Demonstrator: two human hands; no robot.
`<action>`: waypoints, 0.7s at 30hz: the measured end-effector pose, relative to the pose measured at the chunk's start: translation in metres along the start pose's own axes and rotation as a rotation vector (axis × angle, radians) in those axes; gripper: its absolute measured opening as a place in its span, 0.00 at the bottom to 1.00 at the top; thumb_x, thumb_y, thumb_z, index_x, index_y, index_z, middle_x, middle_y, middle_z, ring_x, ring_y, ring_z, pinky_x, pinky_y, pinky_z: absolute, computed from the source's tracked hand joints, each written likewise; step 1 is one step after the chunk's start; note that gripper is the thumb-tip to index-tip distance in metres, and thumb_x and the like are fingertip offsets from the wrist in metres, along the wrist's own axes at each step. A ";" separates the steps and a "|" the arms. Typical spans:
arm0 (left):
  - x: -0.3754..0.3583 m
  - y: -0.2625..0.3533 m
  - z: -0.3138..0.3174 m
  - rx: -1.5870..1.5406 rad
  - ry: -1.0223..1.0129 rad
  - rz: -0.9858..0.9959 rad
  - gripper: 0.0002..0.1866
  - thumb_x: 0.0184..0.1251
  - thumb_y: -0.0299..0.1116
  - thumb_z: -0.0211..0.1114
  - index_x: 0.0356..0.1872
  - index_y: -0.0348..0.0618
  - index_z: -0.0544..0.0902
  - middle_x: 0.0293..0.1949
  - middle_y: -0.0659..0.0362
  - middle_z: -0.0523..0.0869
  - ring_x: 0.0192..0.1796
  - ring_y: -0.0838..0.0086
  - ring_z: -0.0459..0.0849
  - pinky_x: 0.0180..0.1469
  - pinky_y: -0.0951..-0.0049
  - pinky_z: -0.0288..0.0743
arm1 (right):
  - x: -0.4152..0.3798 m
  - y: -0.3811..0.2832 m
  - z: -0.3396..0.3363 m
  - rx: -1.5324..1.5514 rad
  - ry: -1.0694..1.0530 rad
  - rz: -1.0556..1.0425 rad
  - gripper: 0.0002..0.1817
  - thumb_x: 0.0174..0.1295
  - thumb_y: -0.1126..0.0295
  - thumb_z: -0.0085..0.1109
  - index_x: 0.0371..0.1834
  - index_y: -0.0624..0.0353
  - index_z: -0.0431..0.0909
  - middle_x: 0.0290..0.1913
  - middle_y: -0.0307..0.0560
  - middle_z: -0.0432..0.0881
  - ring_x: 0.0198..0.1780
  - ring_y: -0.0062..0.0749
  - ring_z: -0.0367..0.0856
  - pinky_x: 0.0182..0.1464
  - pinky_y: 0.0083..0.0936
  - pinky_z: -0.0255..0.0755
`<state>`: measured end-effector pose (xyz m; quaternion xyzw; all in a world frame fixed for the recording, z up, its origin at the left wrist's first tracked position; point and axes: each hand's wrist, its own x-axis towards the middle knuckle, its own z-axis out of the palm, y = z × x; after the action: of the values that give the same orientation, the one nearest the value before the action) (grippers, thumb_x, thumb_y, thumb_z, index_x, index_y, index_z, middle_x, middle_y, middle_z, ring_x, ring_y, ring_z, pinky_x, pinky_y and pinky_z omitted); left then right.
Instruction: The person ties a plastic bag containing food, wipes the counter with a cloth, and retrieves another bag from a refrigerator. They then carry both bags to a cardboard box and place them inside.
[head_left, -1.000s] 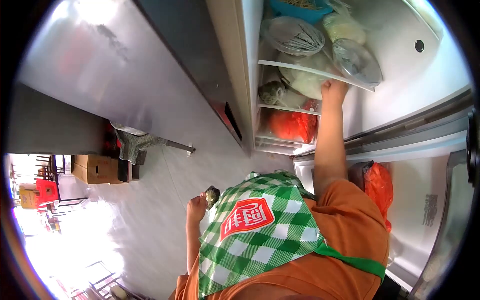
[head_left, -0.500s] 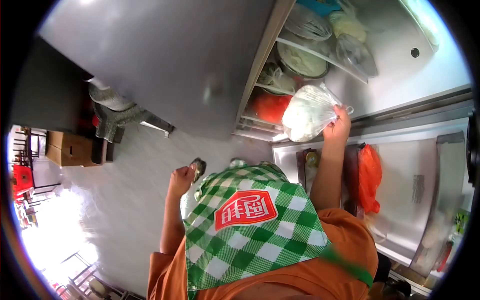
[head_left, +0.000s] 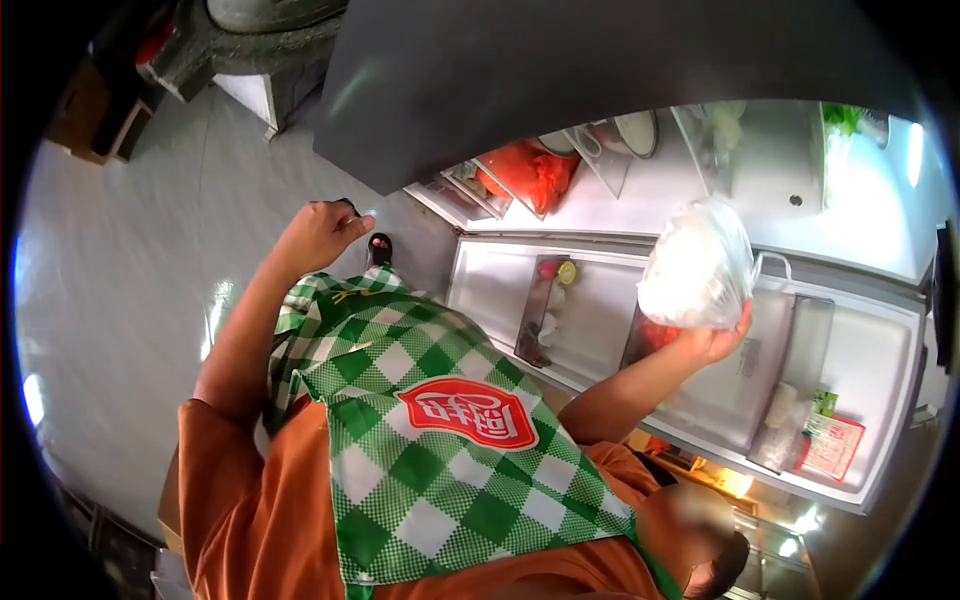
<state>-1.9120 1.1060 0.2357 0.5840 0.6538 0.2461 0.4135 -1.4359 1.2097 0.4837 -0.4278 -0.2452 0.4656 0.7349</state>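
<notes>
My right hand (head_left: 720,335) grips a translucent white plastic bag (head_left: 695,265), rounded and full of something pale. The bag is raised above the inner side of the open fridge door (head_left: 590,330), with a thin loop sticking out beside it. On the left, my left hand (head_left: 322,238) is held over the floor, fingers curled and thumb stretched out. A small dark shape with a pale glint shows by that thumb; whether the hand holds it I cannot tell.
Inside the fridge, a red plastic bag (head_left: 535,178) lies among clear dividers. Door compartments hold small items, including a red-and-white packet (head_left: 832,445). A large grey panel (head_left: 600,70) spans the top. Below my left hand, a sandalled foot (head_left: 380,250) stands on the grey floor (head_left: 130,280).
My right hand has brought the white plastic bag from the shelves out over the door compartments. My left hand appears farther up and left. The whole view has turned.
</notes>
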 end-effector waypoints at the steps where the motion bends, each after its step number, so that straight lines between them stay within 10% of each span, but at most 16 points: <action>1: 0.000 0.006 -0.002 -0.025 -0.005 -0.011 0.29 0.69 0.51 0.67 0.23 0.31 0.78 0.21 0.43 0.77 0.24 0.49 0.75 0.31 0.56 0.70 | 0.003 -0.004 0.000 -0.019 -0.059 -0.022 0.39 0.65 0.58 0.54 0.77 0.67 0.60 0.79 0.62 0.60 0.80 0.61 0.53 0.81 0.61 0.44; 21: -0.005 0.001 -0.013 -0.023 -0.059 -0.090 0.26 0.68 0.48 0.70 0.24 0.31 0.78 0.18 0.48 0.75 0.22 0.58 0.74 0.30 0.61 0.71 | -0.052 -0.005 0.049 -0.100 -0.210 0.057 0.49 0.60 0.38 0.54 0.77 0.63 0.60 0.74 0.67 0.65 0.71 0.64 0.69 0.68 0.60 0.72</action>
<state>-1.9222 1.1029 0.2443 0.5562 0.6642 0.2174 0.4496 -1.4937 1.1816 0.5151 -0.4196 -0.3313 0.5159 0.6693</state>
